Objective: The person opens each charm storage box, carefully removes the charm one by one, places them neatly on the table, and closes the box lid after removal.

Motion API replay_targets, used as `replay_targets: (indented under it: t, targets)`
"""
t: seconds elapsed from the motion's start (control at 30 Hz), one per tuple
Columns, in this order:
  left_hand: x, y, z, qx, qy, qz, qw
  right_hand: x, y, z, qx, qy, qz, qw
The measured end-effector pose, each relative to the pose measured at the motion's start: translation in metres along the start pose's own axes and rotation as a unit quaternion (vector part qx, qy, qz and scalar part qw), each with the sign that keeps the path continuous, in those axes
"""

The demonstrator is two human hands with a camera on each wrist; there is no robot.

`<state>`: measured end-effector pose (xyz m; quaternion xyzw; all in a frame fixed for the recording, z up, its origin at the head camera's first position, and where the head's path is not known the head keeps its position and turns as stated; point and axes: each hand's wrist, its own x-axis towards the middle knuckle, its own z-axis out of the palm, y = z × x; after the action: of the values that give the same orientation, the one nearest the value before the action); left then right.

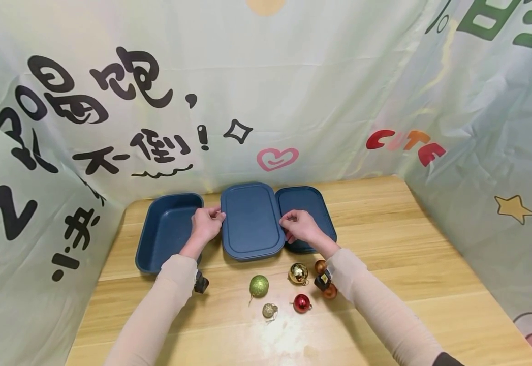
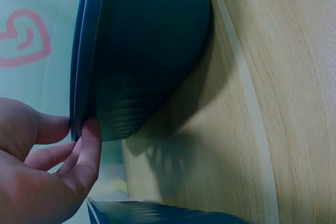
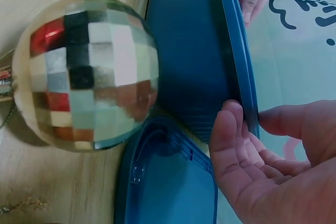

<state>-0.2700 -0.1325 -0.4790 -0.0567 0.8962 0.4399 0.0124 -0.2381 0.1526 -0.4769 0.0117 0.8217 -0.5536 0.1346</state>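
Note:
A blue rectangular storage box with its lid on [image 1: 253,219] stands in the middle at the back of the table. My left hand [image 1: 207,223] pinches its left rim, thumb above and fingers beneath, as the left wrist view shows [image 2: 52,171]. At the opposite side, my right hand [image 1: 300,225] pinches the right rim the same way, seen close in the right wrist view [image 3: 268,156]. An uncovered blue box [image 1: 167,231] stands to the left. A loose blue lid [image 1: 309,206] lies flat on the right, partly behind my right hand.
In front lie Christmas balls: a glittery green one [image 1: 258,286], a small pale gold one [image 1: 270,310], a red one [image 1: 302,303], a mirrored gold one [image 1: 298,273] and two copper ones [image 1: 330,291] partly behind my right wrist. A printed cloth [image 1: 229,91] walls the wooden table [image 1: 384,229].

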Motion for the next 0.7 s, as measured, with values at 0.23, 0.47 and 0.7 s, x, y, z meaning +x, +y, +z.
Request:
replay_targets:
  t: [0.23, 0.47, 0.7]
  targets:
    - [0.0006, 0.0002, 0.0, 0.008, -0.004, 0.001, 1.0, -0.0005, -0.0007, 0.0005, 0.0, 0.0, 0.013, 0.9999]
    - [0.0004, -0.0012, -0.0016, 0.005, -0.019, 0.001, 0.9998, -0.0004, 0.0012, 0.0001, 0.009, -0.005, 0.012, 0.9999]
    - [0.0007, -0.0019, -0.0025, -0.008, -0.042, 0.007, 0.9991, -0.0003, 0.0019, -0.0005, 0.007, -0.013, 0.011, 0.9998]
